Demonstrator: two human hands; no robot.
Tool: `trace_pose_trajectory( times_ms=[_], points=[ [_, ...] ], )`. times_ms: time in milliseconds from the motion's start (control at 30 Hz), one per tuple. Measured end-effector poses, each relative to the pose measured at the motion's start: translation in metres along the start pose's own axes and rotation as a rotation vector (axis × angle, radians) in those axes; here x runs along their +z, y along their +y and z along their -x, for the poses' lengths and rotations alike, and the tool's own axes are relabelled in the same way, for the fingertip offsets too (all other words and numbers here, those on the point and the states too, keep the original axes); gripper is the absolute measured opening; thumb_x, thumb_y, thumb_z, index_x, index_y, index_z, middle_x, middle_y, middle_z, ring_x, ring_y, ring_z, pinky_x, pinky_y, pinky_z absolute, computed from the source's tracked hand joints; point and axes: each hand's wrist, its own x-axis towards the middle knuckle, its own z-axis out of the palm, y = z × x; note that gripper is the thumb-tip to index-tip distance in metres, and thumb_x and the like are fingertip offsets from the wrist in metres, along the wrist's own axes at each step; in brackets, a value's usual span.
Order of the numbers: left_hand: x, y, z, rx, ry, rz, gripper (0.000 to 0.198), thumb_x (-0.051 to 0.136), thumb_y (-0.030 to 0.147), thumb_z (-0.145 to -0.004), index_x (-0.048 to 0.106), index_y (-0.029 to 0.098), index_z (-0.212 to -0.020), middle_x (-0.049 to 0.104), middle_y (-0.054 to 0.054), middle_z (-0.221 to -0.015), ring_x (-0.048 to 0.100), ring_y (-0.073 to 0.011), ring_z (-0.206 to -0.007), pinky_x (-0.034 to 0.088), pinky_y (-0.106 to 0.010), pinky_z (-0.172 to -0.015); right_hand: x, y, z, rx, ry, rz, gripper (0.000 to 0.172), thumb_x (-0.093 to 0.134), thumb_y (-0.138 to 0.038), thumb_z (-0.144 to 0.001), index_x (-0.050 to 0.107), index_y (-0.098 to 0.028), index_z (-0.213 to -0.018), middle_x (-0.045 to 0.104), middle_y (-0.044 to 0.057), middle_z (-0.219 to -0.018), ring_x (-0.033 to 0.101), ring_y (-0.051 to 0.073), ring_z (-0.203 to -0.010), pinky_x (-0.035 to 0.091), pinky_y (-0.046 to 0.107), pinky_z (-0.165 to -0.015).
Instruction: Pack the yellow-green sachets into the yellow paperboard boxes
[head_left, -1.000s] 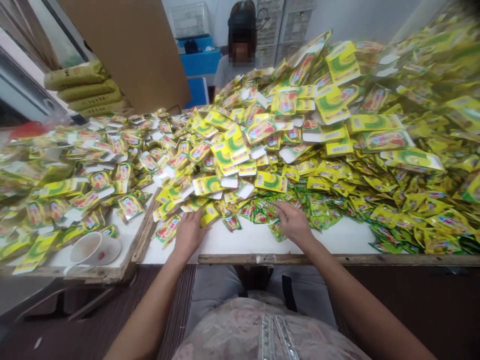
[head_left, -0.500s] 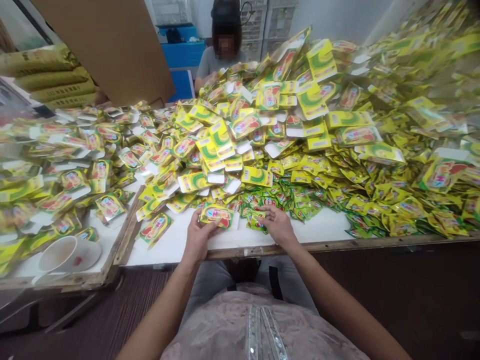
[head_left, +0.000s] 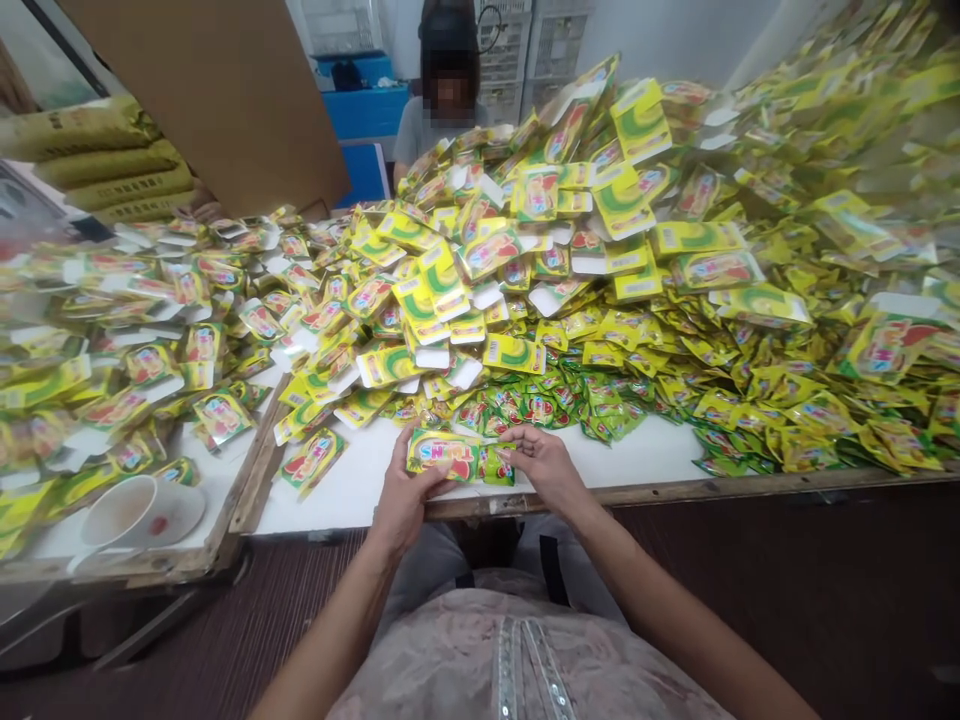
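My left hand is closed on a yellow printed card packet with a watermelon picture, held flat just above the table's front edge. My right hand pinches a small green sachet against the right end of that packet. Right behind the hands lies a cluster of small green sachets. Beyond it a huge heap of yellow card packets covers the white table.
A white cup on a saucer stands at the left on a second table. A brown cardboard sheet leans at the back left beside stacked yellow sacks. Another person sits across the heap. A wooden rail edges the table.
My left hand picked a yellow packet off the table and drew it toward me. My right hand took a green sachet from the pile and brought it to the packet's end.
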Motion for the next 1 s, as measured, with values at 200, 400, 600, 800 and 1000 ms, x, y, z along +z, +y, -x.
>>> trace_pose_trajectory(
  times_ms=[200, 400, 600, 800, 1000],
  points=[
    [-0.026, 0.019, -0.003, 0.054, -0.062, -0.254, 0.046, 0.073, 0.040, -0.066, 0.064, 0.018, -0.105, 0.067, -0.005, -0.097, 0.063, -0.0174, -0.077, 0.053, -0.023, -0.058, 0.012, -0.006, -0.006, 0.027, -0.011, -0.094, 0.030, 0.078, -0.034, -0.052, 0.061, -0.017, -0.070, 0.055, -0.003, -0.061, 0.048, 0.011, -0.059, 0.040, 0.025, -0.057],
    [-0.038, 0.036, -0.003, 0.103, -0.169, -0.361, 0.046, 0.073, 0.034, -0.066, 0.064, 0.018, -0.109, 0.068, -0.005, -0.097, 0.062, -0.0171, -0.080, 0.049, -0.022, -0.063, 0.027, -0.018, -0.016, -0.073, -0.002, -0.002, 0.026, 0.075, -0.028, -0.056, 0.061, -0.018, -0.076, 0.053, -0.004, -0.063, 0.049, 0.010, -0.060, 0.042, 0.024, -0.056],
    [-0.056, 0.037, -0.001, -0.047, -0.150, -0.381, 0.043, 0.081, 0.030, -0.055, 0.071, 0.017, -0.095, 0.072, -0.006, -0.092, 0.065, -0.0210, -0.084, 0.050, -0.028, -0.077, 0.047, -0.020, -0.027, -0.120, -0.228, 0.155, 0.027, 0.069, -0.033, -0.065, 0.058, -0.018, -0.085, 0.058, -0.001, -0.070, 0.056, 0.013, -0.065, 0.046, 0.025, -0.059],
    [-0.081, 0.026, -0.011, 0.011, 0.246, -0.088, 0.047, 0.085, 0.029, -0.044, 0.073, 0.014, -0.087, 0.073, -0.005, -0.079, 0.067, -0.0195, -0.074, 0.051, -0.027, -0.069, 0.070, -0.022, -0.063, -0.418, -0.145, 0.870, 0.021, 0.055, -0.024, -0.080, 0.060, -0.018, -0.100, 0.067, 0.007, -0.087, 0.061, 0.019, -0.080, 0.046, 0.029, -0.071],
    [-0.087, 0.025, -0.013, 0.040, 0.297, -0.008, 0.050, 0.086, 0.025, -0.041, 0.072, 0.014, -0.088, 0.072, -0.003, -0.067, 0.068, -0.0195, -0.067, 0.052, -0.027, -0.062, 0.062, -0.006, -0.071, -0.553, -0.071, 1.013, 0.028, 0.049, -0.009, -0.077, 0.063, -0.017, -0.100, 0.067, 0.011, -0.085, 0.060, 0.025, -0.088, 0.045, 0.036, -0.080]
  ],
)
